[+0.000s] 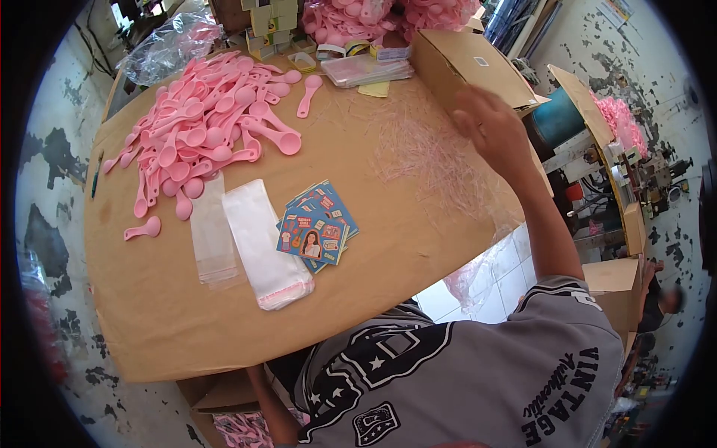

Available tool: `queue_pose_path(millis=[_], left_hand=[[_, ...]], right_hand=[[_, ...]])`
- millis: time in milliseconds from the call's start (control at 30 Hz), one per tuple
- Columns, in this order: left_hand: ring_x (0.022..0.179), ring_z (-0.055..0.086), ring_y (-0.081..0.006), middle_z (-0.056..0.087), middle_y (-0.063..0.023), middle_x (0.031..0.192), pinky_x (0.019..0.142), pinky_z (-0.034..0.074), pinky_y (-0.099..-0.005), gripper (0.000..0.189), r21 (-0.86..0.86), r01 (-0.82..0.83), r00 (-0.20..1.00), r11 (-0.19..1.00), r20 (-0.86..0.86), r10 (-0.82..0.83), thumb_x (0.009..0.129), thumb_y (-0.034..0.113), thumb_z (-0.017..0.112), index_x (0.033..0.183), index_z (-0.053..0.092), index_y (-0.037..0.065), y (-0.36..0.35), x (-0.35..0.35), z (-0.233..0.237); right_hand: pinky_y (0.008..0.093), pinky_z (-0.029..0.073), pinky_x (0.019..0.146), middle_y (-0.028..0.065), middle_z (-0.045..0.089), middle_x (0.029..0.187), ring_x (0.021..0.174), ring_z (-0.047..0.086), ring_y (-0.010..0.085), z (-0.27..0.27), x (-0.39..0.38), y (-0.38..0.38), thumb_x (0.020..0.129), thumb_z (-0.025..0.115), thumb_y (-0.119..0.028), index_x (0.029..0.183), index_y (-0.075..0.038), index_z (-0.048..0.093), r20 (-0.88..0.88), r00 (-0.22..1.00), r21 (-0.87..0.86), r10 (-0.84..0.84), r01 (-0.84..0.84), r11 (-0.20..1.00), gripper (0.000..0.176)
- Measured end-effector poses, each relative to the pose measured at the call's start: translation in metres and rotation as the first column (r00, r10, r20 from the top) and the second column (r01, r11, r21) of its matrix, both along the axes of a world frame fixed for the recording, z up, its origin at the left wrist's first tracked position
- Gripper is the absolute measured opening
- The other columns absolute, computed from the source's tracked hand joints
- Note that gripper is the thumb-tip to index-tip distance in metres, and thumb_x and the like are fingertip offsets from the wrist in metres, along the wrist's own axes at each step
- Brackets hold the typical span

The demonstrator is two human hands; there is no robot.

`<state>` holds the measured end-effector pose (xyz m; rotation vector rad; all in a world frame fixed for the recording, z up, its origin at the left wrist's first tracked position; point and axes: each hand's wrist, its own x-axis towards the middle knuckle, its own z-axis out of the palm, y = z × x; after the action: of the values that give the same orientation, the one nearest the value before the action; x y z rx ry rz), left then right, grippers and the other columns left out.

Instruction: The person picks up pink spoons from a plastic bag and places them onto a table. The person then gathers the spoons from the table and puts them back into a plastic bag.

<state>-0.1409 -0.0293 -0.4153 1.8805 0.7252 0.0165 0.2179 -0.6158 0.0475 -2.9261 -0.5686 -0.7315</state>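
My right hand (482, 123) is raised over the right side of the table, its fingers loosely bent and apart, with nothing seen in them. It overlaps the near corner of a closed cardboard box (478, 67). Thin clear-pink plastic strips (426, 149) lie scattered just left of it. My left forearm (272, 411) runs under the table's front edge, hiding the left hand. On the brown paper-covered table (172, 321) lie a stack of clear plastic bags (265, 246), a looser bag (213, 239) and several blue printed cards (314, 231). Pink measuring spoons (202, 119) are heaped behind them.
Tape rolls (330, 51) and a pack of clear sleeves (366, 71) sit at the back, near bags of pink spoons (347, 19). Under the table is an open carton (224, 396) above more pink items. Another person (657, 302) is at the far right.
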Motion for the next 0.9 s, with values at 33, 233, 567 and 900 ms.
queue_pose_path(millis=[33,233,567,900], left_hand=[[0.135,0.063,-0.0346,0.067,-0.0234,0.149,0.112,0.05,-0.0444,0.048,0.002,-0.002,1.0,1.0,0.0,0.002,0.112,0.026,0.063,0.147,0.061,-0.007,0.0,0.001,0.002],[0.135,0.063,-0.0354,0.067,-0.0239,0.149,0.113,0.05,-0.0447,0.048,0.013,0.026,1.0,1.0,-0.005,-0.025,0.112,0.026,0.063,0.147,0.061,-0.007,-0.002,0.015,0.005],[0.136,0.063,-0.0366,0.067,-0.0247,0.149,0.113,0.05,-0.0452,0.047,0.024,0.036,0.999,0.999,-0.003,-0.036,0.112,0.025,0.062,0.147,0.061,-0.006,-0.006,0.017,0.009],[0.137,0.062,-0.0378,0.066,-0.0254,0.149,0.114,0.049,-0.0457,0.047,0.034,0.05,0.999,0.998,-0.009,-0.049,0.112,0.025,0.061,0.148,0.061,-0.006,-0.008,0.024,0.012]], right_hand=[[0.0491,0.048,0.116,0.02,0.071,0.142,0.134,0.065,0.0397,-0.003,0.002,-0.008,0.108,0.069,-0.034,0.142,-0.006,0.067,0.139,0.989,-0.032,-0.049,0.054,0.998,0.044],[0.0459,0.052,0.111,0.0163,0.076,0.132,0.125,0.07,0.0371,-0.029,0.01,-0.075,0.1,0.079,-0.022,0.131,-0.004,0.074,0.107,0.983,-0.031,-0.15,0.154,0.988,0.036],[0.0388,0.06,0.094,0.0123,0.079,0.113,0.108,0.075,0.0269,-0.034,-0.011,-0.058,0.102,0.078,-0.011,0.114,-0.002,0.078,0.187,0.98,0.207,-0.068,0.028,0.978,0.016],[0.0375,0.05,0.118,0.0242,0.067,0.15,0.14,0.066,0.0299,-0.054,-0.033,-0.038,0.109,0.073,-0.026,0.16,0.008,0.05,-0.451,0.891,0.602,-0.05,0.345,0.721,0.065]])
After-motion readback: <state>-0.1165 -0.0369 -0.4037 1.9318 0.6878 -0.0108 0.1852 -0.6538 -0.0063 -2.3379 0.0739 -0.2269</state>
